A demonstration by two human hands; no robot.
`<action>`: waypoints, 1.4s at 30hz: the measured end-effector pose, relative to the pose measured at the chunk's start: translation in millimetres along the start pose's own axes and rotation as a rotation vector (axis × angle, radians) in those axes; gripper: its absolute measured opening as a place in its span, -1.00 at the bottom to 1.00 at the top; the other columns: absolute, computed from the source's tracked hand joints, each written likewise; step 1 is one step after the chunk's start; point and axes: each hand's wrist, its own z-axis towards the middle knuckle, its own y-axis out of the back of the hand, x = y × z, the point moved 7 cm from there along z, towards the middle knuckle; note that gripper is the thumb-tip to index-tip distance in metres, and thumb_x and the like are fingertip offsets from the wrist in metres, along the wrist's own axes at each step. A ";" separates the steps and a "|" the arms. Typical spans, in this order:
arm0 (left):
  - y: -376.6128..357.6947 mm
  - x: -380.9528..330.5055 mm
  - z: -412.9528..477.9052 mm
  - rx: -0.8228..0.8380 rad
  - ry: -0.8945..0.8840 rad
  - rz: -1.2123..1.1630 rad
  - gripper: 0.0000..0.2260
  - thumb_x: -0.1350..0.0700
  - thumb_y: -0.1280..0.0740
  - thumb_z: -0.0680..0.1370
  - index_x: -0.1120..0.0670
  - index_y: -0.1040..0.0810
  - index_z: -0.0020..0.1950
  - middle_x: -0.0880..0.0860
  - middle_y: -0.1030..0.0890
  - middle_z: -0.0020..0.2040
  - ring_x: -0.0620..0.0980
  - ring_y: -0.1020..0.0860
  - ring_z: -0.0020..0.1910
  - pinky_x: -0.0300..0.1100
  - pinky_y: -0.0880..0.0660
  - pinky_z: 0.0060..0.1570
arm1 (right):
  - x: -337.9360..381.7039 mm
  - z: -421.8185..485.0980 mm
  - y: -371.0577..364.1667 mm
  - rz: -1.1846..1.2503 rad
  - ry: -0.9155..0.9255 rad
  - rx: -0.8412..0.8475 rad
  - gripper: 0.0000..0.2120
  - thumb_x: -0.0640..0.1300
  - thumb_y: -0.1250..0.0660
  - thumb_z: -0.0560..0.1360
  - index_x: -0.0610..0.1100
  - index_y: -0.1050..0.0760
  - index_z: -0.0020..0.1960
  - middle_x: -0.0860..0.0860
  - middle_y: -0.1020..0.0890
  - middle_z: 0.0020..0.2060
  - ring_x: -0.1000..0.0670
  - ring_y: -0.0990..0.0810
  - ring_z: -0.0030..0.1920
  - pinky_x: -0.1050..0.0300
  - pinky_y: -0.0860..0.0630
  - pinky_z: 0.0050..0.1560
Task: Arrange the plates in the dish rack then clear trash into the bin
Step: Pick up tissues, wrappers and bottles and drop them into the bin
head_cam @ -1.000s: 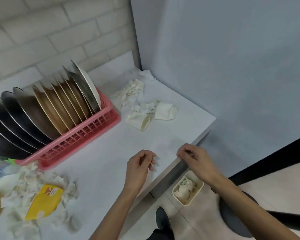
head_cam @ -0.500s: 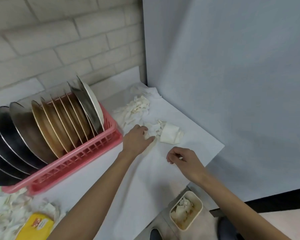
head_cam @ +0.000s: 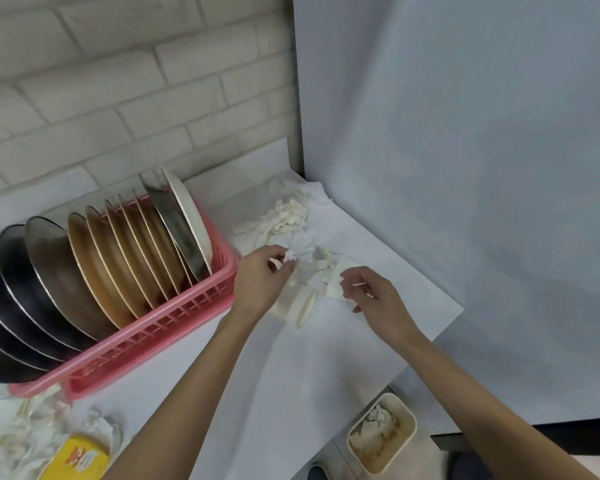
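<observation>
With the metal and tan plates (head_cam: 118, 265) standing in the pink plastic dish rack (head_cam: 160, 327), your left hand (head_cam: 260, 282) is pinching a crumpled white tissue scrap (head_cam: 290, 256) above the white tabletop (head_cam: 291, 375), while your right hand (head_cam: 374, 296) is curling its fingers, hold unclear, and much trash is awaiting the cream rectangular bin (head_cam: 407, 419) on the floor.

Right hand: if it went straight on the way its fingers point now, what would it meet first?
Most likely the folded white paper just ahead of the fingertips of the right hand; they look nearly touching, though depth is unclear. Beyond it lies the crumpled tissue pile.
</observation>
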 end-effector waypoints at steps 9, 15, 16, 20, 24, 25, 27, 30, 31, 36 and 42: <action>-18.1 -15.1 -35.9 0.202 0.106 -0.404 -0.95 0.24 -0.42 0.54 0.13 -0.67 -0.10 0.02 -0.69 -0.16 -0.06 -0.62 -0.22 -0.16 -0.58 -0.26 | 17.5 11.0 -30.0 0.458 -0.165 0.129 -0.68 -0.14 -0.33 0.57 -0.03 -0.48 0.32 -0.08 -0.58 0.22 -0.06 -0.61 0.18 -0.03 -0.60 0.10; -34.9 -5.5 -57.2 0.080 0.303 -0.540 -0.93 0.33 -0.45 0.48 0.21 -0.59 -0.12 0.08 -0.63 -0.29 0.11 -0.69 -0.32 -0.14 -0.60 -0.35 | 13.3 0.0 -39.2 0.361 -0.098 0.184 -0.84 -0.15 -0.35 0.56 -0.08 -0.55 0.14 0.00 -0.65 -0.13 0.01 -0.60 -0.17 0.07 -0.48 -0.25; -38.9 -8.4 -59.8 0.099 0.315 -0.557 -0.94 0.36 -0.39 0.50 0.23 -0.60 -0.13 0.09 -0.65 -0.31 0.12 -0.70 -0.31 -0.16 -0.60 -0.33 | 12.7 -0.6 -39.8 0.333 -0.075 0.184 -0.87 -0.16 -0.36 0.56 -0.11 -0.55 0.11 0.01 -0.63 -0.18 0.03 -0.57 -0.22 0.12 -0.45 -0.28; -52.5 -21.1 -61.9 0.298 0.326 -0.639 -0.80 0.35 -0.23 0.61 0.24 -0.66 0.00 0.16 -0.72 -0.17 0.12 -0.72 -0.17 -0.19 -0.60 -0.25 | 14.5 2.0 -30.4 0.330 -0.021 0.146 -0.91 -0.28 -0.33 0.57 -0.28 -0.54 0.05 -0.05 -0.61 -0.22 0.05 -0.57 -0.23 0.24 -0.45 -0.33; -50.2 -9.2 -48.2 0.386 0.354 -0.606 -0.78 0.31 -0.22 0.63 0.24 -0.66 0.10 0.20 -0.72 -0.08 0.10 -0.71 -0.16 -0.21 -0.58 -0.29 | 7.8 9.2 -14.0 0.301 -0.061 0.084 -0.91 -0.29 -0.30 0.58 -0.33 -0.54 0.00 0.07 -0.49 -0.43 0.07 -0.39 -0.43 0.22 -0.32 -0.44; -46.7 -3.3 -42.2 0.372 0.339 -0.545 -0.79 0.32 -0.22 0.63 0.22 -0.66 0.07 0.17 -0.72 -0.10 0.07 -0.70 -0.20 -0.22 -0.56 -0.30 | 4.1 11.0 -10.1 0.292 -0.081 0.070 -0.91 -0.29 -0.29 0.58 -0.31 -0.55 -0.01 0.08 -0.42 -0.47 0.05 -0.32 -0.46 0.22 -0.26 -0.45; -38.2 6.6 -27.0 0.327 0.281 -0.390 -0.79 0.33 -0.25 0.60 0.16 -0.67 0.01 0.08 -0.73 -0.15 0.00 -0.67 -0.27 -0.23 -0.51 -0.32 | -0.8 12.0 -3.9 0.310 -0.126 0.064 -0.87 -0.30 -0.25 0.59 -0.29 -0.57 -0.02 0.02 -0.30 -0.46 0.03 -0.21 -0.48 0.24 -0.18 -0.45; -26.6 22.3 2.5 0.220 0.175 -0.058 -0.82 0.26 -0.33 0.54 0.03 -0.69 -0.07 -0.06 -0.71 -0.22 -0.09 -0.64 -0.30 -0.26 -0.49 -0.29 | -3.1 10.4 -0.5 0.299 -0.182 0.115 -0.77 -0.25 -0.21 0.61 -0.21 -0.47 -0.22 -0.04 -0.26 -0.42 0.03 -0.15 -0.50 0.28 -0.11 -0.44; -24.5 27.5 12.4 0.198 0.142 0.090 -0.84 0.20 -0.34 0.53 -0.02 -0.69 -0.08 -0.11 -0.70 -0.21 -0.12 -0.64 -0.26 -0.23 -0.52 -0.25 | -5.1 10.4 -0.3 0.284 -0.210 0.129 -0.72 -0.19 -0.21 0.62 -0.17 -0.38 -0.27 -0.06 -0.27 -0.41 0.04 -0.13 -0.50 0.27 -0.09 -0.43; -37.6 46.6 42.3 0.273 0.186 0.558 -0.83 -0.07 -0.32 0.53 0.00 -0.61 -0.06 -0.06 -0.62 -0.09 0.01 -0.60 -0.07 -0.15 -0.50 -0.13 | -19.3 8.6 3.4 0.239 -0.437 0.112 -0.52 0.19 -0.25 0.57 -0.13 -0.26 -0.31 -0.05 -0.33 -0.42 0.02 -0.14 -0.51 0.25 -0.05 -0.47; -61.3 55.0 57.7 0.363 0.191 0.732 -0.67 -0.14 -0.36 0.52 0.11 -0.52 0.04 0.06 -0.58 -0.01 0.10 -0.59 -0.01 -0.09 -0.51 -0.08 | -16.2 11.7 3.3 0.144 -0.315 0.135 -0.66 -0.05 -0.36 0.56 -0.18 -0.31 -0.25 -0.12 -0.43 -0.42 -0.02 -0.25 -0.58 0.26 -0.14 -0.51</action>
